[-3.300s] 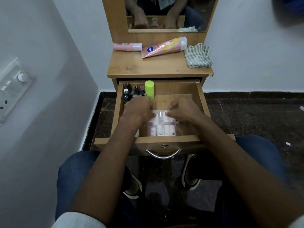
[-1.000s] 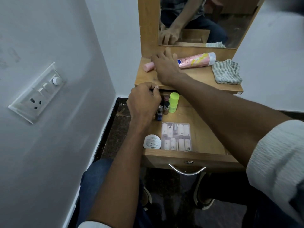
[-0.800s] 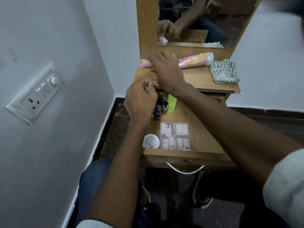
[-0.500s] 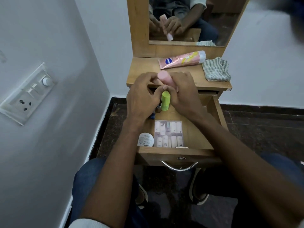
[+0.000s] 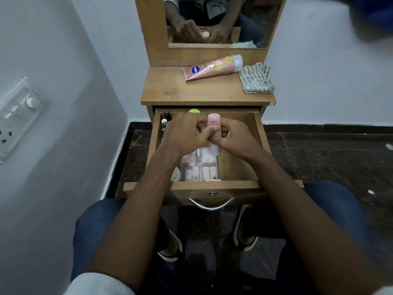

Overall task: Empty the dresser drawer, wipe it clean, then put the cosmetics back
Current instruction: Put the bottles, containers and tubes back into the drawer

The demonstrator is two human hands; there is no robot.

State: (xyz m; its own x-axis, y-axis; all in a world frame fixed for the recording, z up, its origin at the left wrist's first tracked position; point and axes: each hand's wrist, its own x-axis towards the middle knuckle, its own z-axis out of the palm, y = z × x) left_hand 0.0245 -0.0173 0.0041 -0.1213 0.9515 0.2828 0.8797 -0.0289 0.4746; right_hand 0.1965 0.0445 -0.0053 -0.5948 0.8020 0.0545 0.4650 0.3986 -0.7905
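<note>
The wooden drawer (image 5: 260, 137) stands pulled out. Both hands hold a small pink bottle (image 5: 213, 122) over its middle: my left hand (image 5: 184, 133) pinches it from the left and my right hand (image 5: 235, 138) grips it from the right. Below them lies a clear pack of small white bottles (image 5: 200, 170), with a round white jar (image 5: 175, 175) half hidden under my left forearm. A green cap (image 5: 194, 111) and dark little bottles (image 5: 165, 120) stand at the drawer's back left. A pink tube (image 5: 212, 68) and a striped cloth (image 5: 256, 78) lie on the dresser top (image 5: 165, 88).
A mirror (image 5: 221, 20) rises behind the dresser top and reflects my hands. A white wall with a switch plate (image 5: 17, 116) is close on the left. My knees and shoes are under the drawer's metal handle (image 5: 211, 206), on a dark stone floor.
My right hand took the pink bottle from the dresser top and brought it down over the drawer; my left hand came over from the back-left bottles and joined it.
</note>
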